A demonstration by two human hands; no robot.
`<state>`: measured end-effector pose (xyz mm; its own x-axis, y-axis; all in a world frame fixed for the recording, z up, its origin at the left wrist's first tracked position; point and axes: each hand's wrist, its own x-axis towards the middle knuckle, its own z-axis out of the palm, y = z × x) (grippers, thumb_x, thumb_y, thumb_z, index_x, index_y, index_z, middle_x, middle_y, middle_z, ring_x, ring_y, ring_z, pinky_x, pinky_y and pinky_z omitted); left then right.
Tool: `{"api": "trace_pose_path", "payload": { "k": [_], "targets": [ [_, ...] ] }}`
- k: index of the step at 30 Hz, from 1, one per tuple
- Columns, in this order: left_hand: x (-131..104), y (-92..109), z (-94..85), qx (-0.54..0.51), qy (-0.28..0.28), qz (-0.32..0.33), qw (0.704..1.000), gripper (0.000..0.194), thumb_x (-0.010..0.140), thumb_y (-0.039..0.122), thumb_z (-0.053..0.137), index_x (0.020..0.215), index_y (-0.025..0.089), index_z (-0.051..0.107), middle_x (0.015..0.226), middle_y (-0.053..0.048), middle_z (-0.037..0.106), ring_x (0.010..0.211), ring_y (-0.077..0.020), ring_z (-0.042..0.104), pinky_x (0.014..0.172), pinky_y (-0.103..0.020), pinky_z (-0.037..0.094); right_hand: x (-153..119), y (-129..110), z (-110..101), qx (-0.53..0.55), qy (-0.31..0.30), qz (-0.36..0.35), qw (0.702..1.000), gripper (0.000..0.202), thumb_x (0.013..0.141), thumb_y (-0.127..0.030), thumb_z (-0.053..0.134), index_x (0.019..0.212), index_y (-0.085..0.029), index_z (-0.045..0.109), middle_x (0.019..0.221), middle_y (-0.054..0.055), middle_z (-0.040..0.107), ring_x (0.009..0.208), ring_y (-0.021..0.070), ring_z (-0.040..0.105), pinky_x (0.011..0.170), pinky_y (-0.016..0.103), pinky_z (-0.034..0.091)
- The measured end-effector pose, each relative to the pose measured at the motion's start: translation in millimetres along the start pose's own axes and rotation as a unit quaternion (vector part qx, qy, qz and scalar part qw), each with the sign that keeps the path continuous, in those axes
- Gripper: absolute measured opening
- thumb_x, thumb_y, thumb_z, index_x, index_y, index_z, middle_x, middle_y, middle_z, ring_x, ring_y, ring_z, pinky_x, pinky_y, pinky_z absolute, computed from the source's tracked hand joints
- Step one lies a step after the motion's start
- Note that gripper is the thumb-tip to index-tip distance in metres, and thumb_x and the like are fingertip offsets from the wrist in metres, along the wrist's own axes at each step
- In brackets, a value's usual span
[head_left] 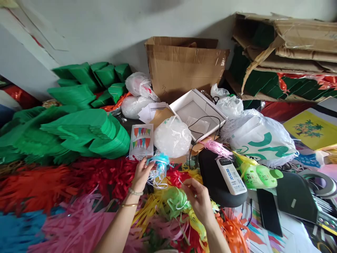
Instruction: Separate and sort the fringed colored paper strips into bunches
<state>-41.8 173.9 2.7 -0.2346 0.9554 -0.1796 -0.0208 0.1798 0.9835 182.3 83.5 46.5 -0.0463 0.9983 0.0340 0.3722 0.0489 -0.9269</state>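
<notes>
My left hand [142, 173] is closed on a light-blue tassel [162, 159] of thin paper strips, with loops of white string [157, 182] hanging below it. To the right, the thumb and fingers of my right hand [195, 193] are pinched together, and a short pale end that looks like the string shows at their tips. Beneath and between my hands lie a red tassel [177, 176], a light-green tassel [176, 201] and yellow strips [147, 207].
Fringed paper in red [105, 179], orange [31, 186] and pink [71, 225] spreads left, below green paper stacks [79, 126]. Behind are a plastic bag [172, 137], a white box [221, 119] and a carton [184, 70]. A black case [207, 175], green bottle [259, 175] and phone [270, 211] lie right.
</notes>
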Motion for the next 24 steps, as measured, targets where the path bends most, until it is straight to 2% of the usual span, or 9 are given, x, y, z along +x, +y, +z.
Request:
{"api": "trace_pose_path", "payload": {
  "k": [3, 5, 7, 11, 13, 16, 19, 21, 24],
  "targets": [
    [-12, 4, 1.9, -0.061, -0.023, -0.032, 0.997, 0.042, 0.065, 0.052, 0.077, 0.087, 0.018, 0.063, 0.076, -0.001, 0.071, 0.063, -0.0169, 0.067, 0.058, -0.026, 0.054, 12, -3, 24, -0.032, 0.005, -0.06, 0.998, 0.022, 0.095, -0.028, 0.05, 0.082, -0.018, 0.066, 0.092, 0.006, 0.068, 0.071, 0.013, 0.061, 0.063, 0.021, 0.048],
    [-21, 6, 5.2, -0.097, -0.051, -0.061, 0.992, 0.04, 0.067, 0.05, 0.077, 0.084, 0.018, 0.062, 0.073, 0.0, 0.07, 0.062, -0.0159, 0.066, 0.057, -0.025, 0.053, 18, -4, 38, -0.07, -0.001, -0.099, 0.993, 0.024, 0.096, -0.023, 0.047, 0.084, -0.02, 0.067, 0.115, 0.009, 0.065, 0.087, 0.0152, 0.065, 0.075, 0.023, 0.05],
    [-28, 6, 9.0, -0.131, -0.081, -0.09, 0.984, 0.038, 0.068, 0.049, 0.076, 0.082, 0.017, 0.062, 0.07, 0.0, 0.069, 0.059, -0.0146, 0.064, 0.055, -0.025, 0.053, 23, -2, 47, -0.11, -0.01, -0.126, 0.986, 0.025, 0.097, -0.021, 0.045, 0.086, -0.021, 0.067, 0.125, 0.009, 0.06, 0.1, 0.0174, 0.063, 0.086, 0.027, 0.049],
    [-34, 2, 12.1, -0.164, -0.121, -0.134, 0.97, 0.037, 0.071, 0.05, 0.071, 0.078, 0.016, 0.061, 0.058, 0.001, 0.061, 0.049, -0.0138, 0.058, 0.046, -0.024, 0.047, 28, 2, 51, -0.17, -0.041, -0.139, 0.975, 0.023, 0.098, -0.023, 0.047, 0.084, -0.022, 0.066, 0.09, 0.004, 0.064, 0.081, 0.0153, 0.063, 0.073, 0.022, 0.047],
    [-33, 0, 9.7, -0.158, -0.118, -0.136, 0.971, 0.035, 0.073, 0.047, 0.069, 0.088, 0.016, 0.06, 0.063, 0.002, 0.062, 0.049, -0.0138, 0.057, 0.044, -0.024, 0.045, 27, 2, 48, -0.215, -0.034, -0.149, 0.965, 0.025, 0.098, -0.024, 0.047, 0.082, -0.021, 0.065, 0.079, 0.002, 0.059, 0.071, 0.0137, 0.058, 0.065, 0.02, 0.043],
    [-35, 4, 3.2, -0.075, -0.017, -0.022, 0.997, 0.047, 0.073, 0.033, 0.07, 0.114, 0.023, 0.05, 0.099, -0.002, 0.066, 0.064, -0.013, 0.061, 0.055, -0.024, 0.048, 20, 1, 43, -0.26, -0.007, -0.166, 0.951, 0.028, 0.1, -0.023, 0.043, 0.084, -0.021, 0.066, 0.081, 0.003, 0.057, 0.07, 0.0134, 0.055, 0.063, 0.02, 0.039],
    [-48, 19, -2.5, 0.022, 0.092, 0.156, 0.983, 0.037, 0.076, 0.026, 0.065, 0.11, 0.025, 0.05, 0.115, -0.004, 0.059, 0.083, -0.0146, 0.06, 0.074, -0.027, 0.048, 14, 0, 43, -0.274, 0.006, -0.165, 0.948, 0.029, 0.1, -0.022, 0.041, 0.084, -0.021, 0.065, 0.079, 0.003, 0.055, 0.069, 0.0135, 0.054, 0.061, 0.021, 0.036],
    [-60, 33, -4.7, 0.055, 0.067, 0.216, 0.972, 0.01, 0.083, 0.027, 0.058, 0.093, 0.023, 0.057, 0.105, -0.003, 0.061, 0.089, -0.0174, 0.059, 0.081, -0.029, 0.046, 10, 1, 45, -0.287, 0.016, -0.161, 0.944, 0.029, 0.1, -0.021, 0.041, 0.083, -0.02, 0.065, 0.078, 0.003, 0.055, 0.067, 0.0137, 0.053, 0.059, 0.022, 0.035],
    [-73, 50, -3.9, 0.077, -0.017, 0.218, 0.973, 0.021, 0.09, 0.03, 0.046, 0.077, 0.022, 0.06, 0.087, -0.002, 0.063, 0.089, -0.0202, 0.059, 0.081, -0.03, 0.046, 7, 1, 50, -0.312, 0.028, -0.161, 0.936, 0.029, 0.099, -0.019, 0.041, 0.082, -0.021, 0.064, 0.079, 0.003, 0.055, 0.067, 0.0144, 0.052, 0.059, 0.023, 0.034]
  ]
}}
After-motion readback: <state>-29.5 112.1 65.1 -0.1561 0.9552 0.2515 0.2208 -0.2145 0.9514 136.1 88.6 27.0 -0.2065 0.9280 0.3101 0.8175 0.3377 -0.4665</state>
